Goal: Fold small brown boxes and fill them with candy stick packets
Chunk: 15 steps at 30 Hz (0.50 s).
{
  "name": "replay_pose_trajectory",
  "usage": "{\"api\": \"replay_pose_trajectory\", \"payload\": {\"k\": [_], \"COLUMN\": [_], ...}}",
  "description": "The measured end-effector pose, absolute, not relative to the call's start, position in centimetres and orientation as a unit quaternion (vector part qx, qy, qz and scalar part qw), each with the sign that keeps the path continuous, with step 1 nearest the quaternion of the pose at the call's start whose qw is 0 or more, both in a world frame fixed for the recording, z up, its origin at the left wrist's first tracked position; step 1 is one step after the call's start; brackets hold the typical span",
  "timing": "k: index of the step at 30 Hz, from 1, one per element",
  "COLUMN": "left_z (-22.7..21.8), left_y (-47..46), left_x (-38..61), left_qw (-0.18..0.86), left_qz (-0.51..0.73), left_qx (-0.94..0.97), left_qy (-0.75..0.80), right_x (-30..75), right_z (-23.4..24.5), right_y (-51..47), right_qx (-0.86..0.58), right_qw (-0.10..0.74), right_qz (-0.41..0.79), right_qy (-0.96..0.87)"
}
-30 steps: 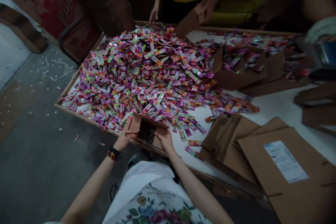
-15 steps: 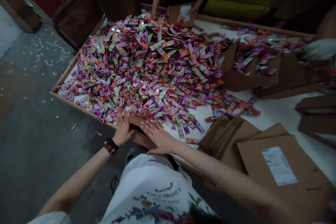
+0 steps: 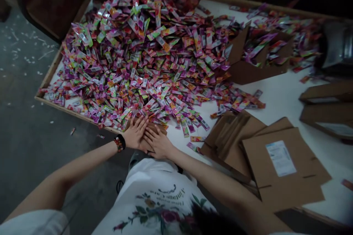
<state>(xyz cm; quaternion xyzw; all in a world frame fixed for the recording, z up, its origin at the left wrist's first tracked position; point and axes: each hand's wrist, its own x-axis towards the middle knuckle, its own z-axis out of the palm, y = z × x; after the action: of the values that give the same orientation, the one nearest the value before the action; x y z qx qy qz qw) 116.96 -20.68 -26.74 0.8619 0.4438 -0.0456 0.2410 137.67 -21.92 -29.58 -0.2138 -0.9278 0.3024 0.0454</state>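
Note:
My left hand (image 3: 135,133) and my right hand (image 3: 156,141) lie flat, fingers stretched out, side by side on a small brown cardboard box (image 3: 157,128) at the near edge of the table (image 3: 278,97). The box is almost wholly covered by the hands. The left wrist wears a beaded bracelet (image 3: 119,143). Just beyond the fingertips begins a big heap of colourful candy sachets (image 3: 143,58), pink, purple, green and orange, spread over the table's left half.
An open cardboard box (image 3: 256,60) with sachets in it stands at the right of the heap. Flattened cartons (image 3: 278,161) with a white label lie on the near right. More flat cartons (image 3: 325,106) lie at the far right. Grey floor (image 3: 27,136) is on the left.
The small box stood open between my hands; both hands came down flat and pressed it closed, then moved together on top. The camera tilted down, so the person across the table left view.

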Motion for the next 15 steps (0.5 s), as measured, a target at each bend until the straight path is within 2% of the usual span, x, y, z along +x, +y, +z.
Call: {"api": "replay_pose_trajectory", "payload": {"k": [3,5,7,10,13,15], "left_z": [-25.9,-24.6,-22.8,-20.0,-18.2,-17.9], "left_y": [-20.3,-19.9,-19.6,-20.0,-22.0,-24.2], "left_x": [117.3,117.8,118.1,117.1,114.3,112.1], "left_qw": [0.248,0.24,0.225,0.202,0.197,0.22], "left_qz": [-0.077,-0.102,-0.096,-0.019,0.076,0.126], "left_qx": [0.87,0.872,0.868,0.842,0.762,0.659], "left_qy": [0.418,0.415,0.431,0.501,0.612,0.708], "right_x": [139.7,143.0,147.5,153.9,154.9,151.9], "right_z": [-30.5,-32.0,-34.2,-37.9,-40.9,-42.2], "right_y": [-20.9,-18.2,-13.8,-6.3,-2.3,-2.8], "right_qx": [-0.269,-0.442,-0.627,-0.749,-0.743,-0.741], "right_qw": [0.197,0.288,0.311,0.217,0.11,0.073], "right_qz": [0.362,0.353,0.305,0.287,0.333,0.365], "right_qy": [-0.871,-0.773,-0.646,-0.557,-0.57,-0.559]}}
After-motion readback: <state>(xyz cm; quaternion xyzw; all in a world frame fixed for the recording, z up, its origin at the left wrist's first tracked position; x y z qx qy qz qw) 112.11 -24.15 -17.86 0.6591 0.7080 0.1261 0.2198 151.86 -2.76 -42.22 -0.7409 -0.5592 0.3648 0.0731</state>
